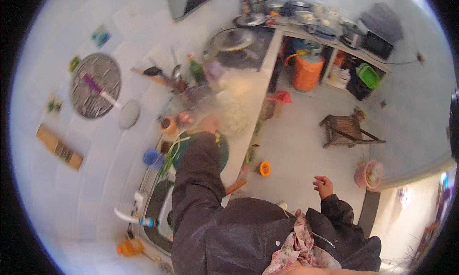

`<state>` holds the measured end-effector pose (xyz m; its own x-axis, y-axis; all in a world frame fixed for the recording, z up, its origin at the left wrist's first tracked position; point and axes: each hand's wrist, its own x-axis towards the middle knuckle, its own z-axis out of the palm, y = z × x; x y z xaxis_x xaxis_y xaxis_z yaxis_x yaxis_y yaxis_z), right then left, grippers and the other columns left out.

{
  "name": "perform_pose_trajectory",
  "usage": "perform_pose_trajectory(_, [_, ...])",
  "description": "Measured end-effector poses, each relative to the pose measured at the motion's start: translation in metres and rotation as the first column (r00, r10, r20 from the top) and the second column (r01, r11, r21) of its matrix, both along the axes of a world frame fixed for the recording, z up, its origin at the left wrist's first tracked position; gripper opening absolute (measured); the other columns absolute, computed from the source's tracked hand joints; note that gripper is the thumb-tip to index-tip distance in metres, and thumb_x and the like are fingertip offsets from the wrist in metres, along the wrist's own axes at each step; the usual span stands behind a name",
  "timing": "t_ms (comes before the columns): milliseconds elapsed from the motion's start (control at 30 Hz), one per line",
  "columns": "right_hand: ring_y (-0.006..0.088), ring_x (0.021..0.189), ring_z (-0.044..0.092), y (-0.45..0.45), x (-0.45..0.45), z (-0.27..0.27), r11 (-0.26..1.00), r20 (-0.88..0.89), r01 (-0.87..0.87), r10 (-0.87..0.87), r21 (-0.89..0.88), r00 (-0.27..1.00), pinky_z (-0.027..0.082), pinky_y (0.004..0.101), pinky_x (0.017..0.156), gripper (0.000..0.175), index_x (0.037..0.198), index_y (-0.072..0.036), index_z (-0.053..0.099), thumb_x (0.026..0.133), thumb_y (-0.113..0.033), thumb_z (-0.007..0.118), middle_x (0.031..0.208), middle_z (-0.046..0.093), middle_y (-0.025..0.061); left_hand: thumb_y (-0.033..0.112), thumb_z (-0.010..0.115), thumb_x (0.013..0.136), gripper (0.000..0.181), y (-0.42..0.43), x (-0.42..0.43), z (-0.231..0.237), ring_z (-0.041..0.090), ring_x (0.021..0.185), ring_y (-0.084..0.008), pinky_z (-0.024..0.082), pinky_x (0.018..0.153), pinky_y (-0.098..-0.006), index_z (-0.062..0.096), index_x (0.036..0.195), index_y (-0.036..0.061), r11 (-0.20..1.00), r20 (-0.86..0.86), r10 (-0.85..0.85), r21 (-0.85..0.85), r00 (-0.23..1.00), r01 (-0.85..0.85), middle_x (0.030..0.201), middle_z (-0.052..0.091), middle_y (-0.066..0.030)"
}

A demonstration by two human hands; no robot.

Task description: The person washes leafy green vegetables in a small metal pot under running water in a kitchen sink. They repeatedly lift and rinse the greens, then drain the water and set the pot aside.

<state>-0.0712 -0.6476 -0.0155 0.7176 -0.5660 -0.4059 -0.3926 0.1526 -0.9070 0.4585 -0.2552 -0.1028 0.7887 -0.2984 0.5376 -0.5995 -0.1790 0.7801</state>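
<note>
My left hand (209, 124) reaches over the counter, just past the far edge of a round dark green board or basin (224, 153). Blur hides its fingers, so I cannot tell whether it grips anything. Long green onions (175, 151) lie across the green rim, partly behind my sleeve. Beside the hand, on its right, is a clear plastic bag (235, 119) with pale contents. To its left are a reddish bulb-like item (185, 118) and an orange-brown jar (168, 125). My right hand (323, 187) hangs over the floor, fingers loosely bent and apart, with nothing in it.
A brown wooden handle (235, 186) juts over the counter edge (247, 146). The sink (165, 210) is at lower left. A glass-lidded pan (233, 40) sits on the dark cooktop. A small wooden chair (346, 129), pink bin (368, 174) and orange-lidded container (264, 169) stand on the floor.
</note>
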Motion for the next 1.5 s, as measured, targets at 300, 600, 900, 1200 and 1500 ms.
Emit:
perform_pose_trajectory(300, [0.0153, 0.082, 0.064, 0.040, -0.026, 0.017, 0.962, -0.094, 0.260, -0.268, -0.085, 0.959, 0.054, 0.0281, 0.063, 0.021, 0.103, -0.001, 0.063, 0.083, -0.007, 0.059, 0.095, 0.064, 0.0076, 0.034, 0.065, 0.085, 0.039, -0.063, 0.068, 0.029, 0.054, 0.066, -0.0212, 0.047, 0.050, -0.0301, 0.051, 0.110, 0.0075, 0.573, -0.977, -0.086, -0.210, 0.197, -0.792, 0.088, 0.055, -0.0112])
perform_pose_trajectory(600, [0.0155, 0.082, 0.064, 0.058, -0.007, 0.026, 0.960, -0.108, 0.264, -0.274, -0.094, 0.956, 0.054, 0.0280, 0.066, 0.021, 0.104, -0.001, 0.062, 0.086, -0.010, 0.059, 0.096, 0.064, 0.0083, 0.026, 0.064, 0.087, 0.029, -0.079, 0.092, 0.029, 0.057, 0.062, -0.0192, 0.047, 0.047, -0.0275, 0.052, 0.108, 0.0093, 0.523, -0.941, -0.272, -0.321, 0.202, -0.790, 0.083, 0.057, -0.0082])
perform_pose_trajectory(900, [0.0170, 0.088, 0.064, 0.062, 0.016, 0.034, 0.986, -0.102, 0.162, -0.164, -0.027, 0.981, 0.054, 0.0296, 0.070, 0.018, 0.103, -0.002, 0.061, 0.087, -0.009, 0.058, 0.098, 0.064, 0.0071, 0.026, 0.049, 0.095, 0.022, -0.063, 0.083, 0.033, 0.047, 0.052, -0.0118, 0.034, 0.041, -0.0237, 0.055, 0.088, 0.0067, 0.539, -0.892, -0.235, -0.449, 0.385, -0.712, 0.064, 0.049, -0.0009])
perform_pose_trajectory(1200, [0.0167, 0.084, 0.064, 0.053, 0.038, 0.029, 0.999, -0.046, 0.027, -0.028, -0.020, 0.999, 0.053, 0.0292, 0.069, 0.017, 0.102, -0.002, 0.061, 0.087, -0.008, 0.057, 0.097, 0.065, 0.0071, 0.024, 0.049, 0.094, 0.018, -0.036, 0.036, 0.079, 0.045, 0.051, -0.0115, 0.036, 0.042, -0.0264, 0.056, 0.089, 0.0084, 0.718, -0.731, -0.282, -0.590, 0.621, -0.369, 0.063, 0.045, -0.0005])
perform_pose_trajectory(1500, [0.0159, 0.085, 0.063, 0.032, 0.056, 0.024, 0.977, 0.012, -0.205, 0.204, 0.055, 0.979, 0.052, 0.0294, 0.068, 0.016, 0.103, -0.003, 0.060, 0.089, -0.007, 0.054, 0.096, 0.065, 0.0065, 0.017, 0.048, 0.095, 0.014, 0.000, -0.109, 0.155, 0.046, 0.060, -0.0110, 0.038, 0.051, -0.0252, 0.052, 0.094, 0.0037, 0.806, -0.647, -0.158, -0.521, 0.746, -0.282, 0.070, 0.046, -0.0002])
